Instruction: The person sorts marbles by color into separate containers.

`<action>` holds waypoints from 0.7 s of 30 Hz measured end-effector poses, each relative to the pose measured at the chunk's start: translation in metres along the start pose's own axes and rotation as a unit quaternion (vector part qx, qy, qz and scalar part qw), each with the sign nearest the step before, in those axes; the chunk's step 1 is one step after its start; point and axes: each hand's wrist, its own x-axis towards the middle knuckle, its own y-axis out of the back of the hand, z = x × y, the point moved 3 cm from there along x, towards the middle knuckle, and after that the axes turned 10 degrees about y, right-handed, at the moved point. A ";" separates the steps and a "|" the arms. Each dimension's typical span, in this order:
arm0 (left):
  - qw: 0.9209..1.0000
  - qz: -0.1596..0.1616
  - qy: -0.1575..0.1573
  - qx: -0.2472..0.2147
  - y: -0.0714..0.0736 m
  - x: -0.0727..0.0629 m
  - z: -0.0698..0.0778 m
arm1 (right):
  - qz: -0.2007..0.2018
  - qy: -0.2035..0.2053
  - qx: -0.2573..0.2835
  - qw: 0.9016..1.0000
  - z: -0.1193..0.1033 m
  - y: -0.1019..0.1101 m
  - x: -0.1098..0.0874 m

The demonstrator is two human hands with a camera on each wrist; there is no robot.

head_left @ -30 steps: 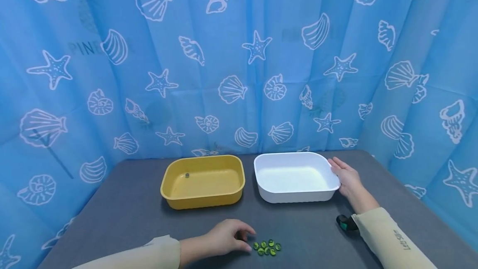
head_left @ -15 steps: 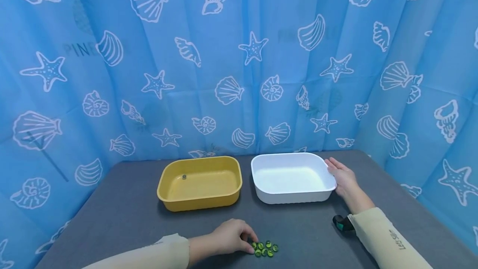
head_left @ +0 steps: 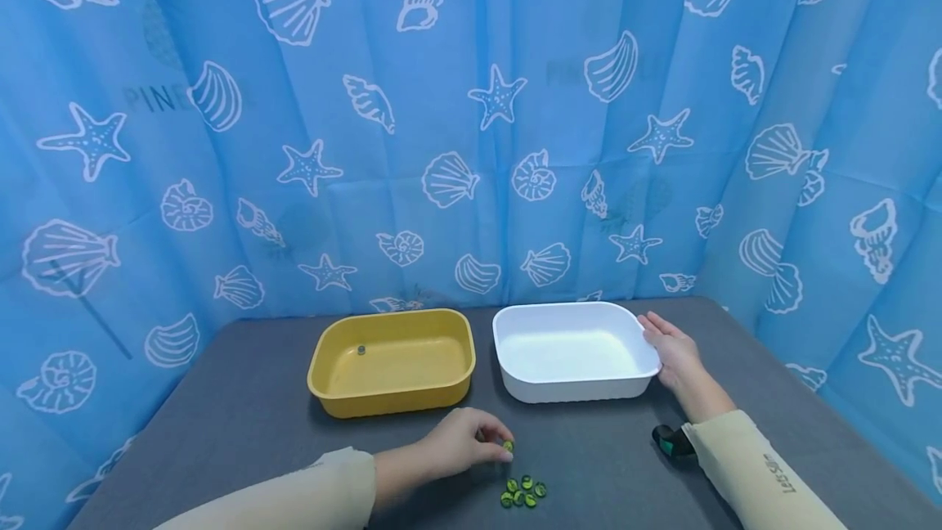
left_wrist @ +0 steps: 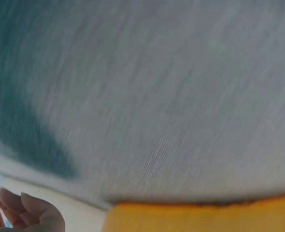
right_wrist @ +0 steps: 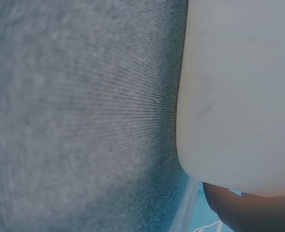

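At near centre of a grey cloth-topped table (head_left: 611, 456): left hand (head_left: 467, 442), thumb and fingers pinching one green glass piece (head_left: 509, 446).

Just nearer than the pinched piece: six loose green pieces (head_left: 518, 498), small, rounded, grouped close together on the cloth.

Far left of centre: one yellow tray (head_left: 397, 405), rectangular, rounded corners; inside, toward its left end, a small grey round item (head_left: 361, 349), too small to identify.

Far right of centre, beside the yellow tray and apart from it: one white tray (head_left: 581, 392), similar shape. Right hand (head_left: 679, 358) at its right end, fingers extended and resting against the wall, not clenched.

Near right: pale sleeve (head_left: 765, 473), dark lettering, apparently "LetsSlim". Beside its cuff, a black band (head_left: 666, 436) with a green patch.

Far side, full width: blue curtain (head_left: 412, 129), white shells and starfish; faint "PINE" legible at left, remaining letters obscured; fainter lettering right of centre, not fully readable.
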 end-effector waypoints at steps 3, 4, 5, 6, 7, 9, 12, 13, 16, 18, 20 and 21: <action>0.999 0.026 -0.010 -0.031 0.006 0.007 0.012 | -0.001 -0.001 0.000 1.000 0.001 0.000 0.000; 0.998 0.037 -0.015 -0.039 0.008 0.010 0.017 | -0.001 -0.001 0.000 1.000 0.001 0.000 0.000; 0.998 0.046 -0.017 -0.050 0.010 0.012 0.021 | -0.001 0.000 0.001 1.000 0.001 0.000 0.000; 0.997 0.055 -0.019 -0.060 0.011 0.015 0.025 | -0.001 0.001 0.002 1.000 0.001 0.000 0.000; 0.995 0.064 -0.021 -0.067 0.012 0.018 0.029 | -0.001 0.003 0.002 1.000 0.001 0.000 0.000; 0.993 0.083 -0.022 -0.080 0.012 0.024 0.036 | 0.001 0.007 0.000 1.000 0.001 0.000 -0.001; 0.989 0.116 -0.030 -0.090 0.011 0.035 0.044 | 0.006 0.014 -0.008 1.000 0.001 0.000 -0.001; 0.987 0.128 -0.034 -0.092 0.009 0.040 0.046 | 0.008 0.017 -0.011 1.000 0.001 0.000 -0.001; 0.981 0.160 -0.046 -0.096 0.005 0.054 0.053 | 0.015 0.019 -0.019 1.000 0.002 0.001 -0.002; 0.978 0.177 -0.043 -0.106 0.003 0.063 0.057 | 0.019 0.019 -0.021 0.999 0.002 0.000 -0.003; 0.975 0.191 -0.034 -0.111 0.003 0.072 0.059 | 0.020 0.019 -0.021 0.999 0.002 -0.001 -0.004; 0.974 0.197 -0.027 -0.112 0.004 0.077 0.059 | 0.019 0.020 -0.022 0.999 0.003 -0.002 -0.004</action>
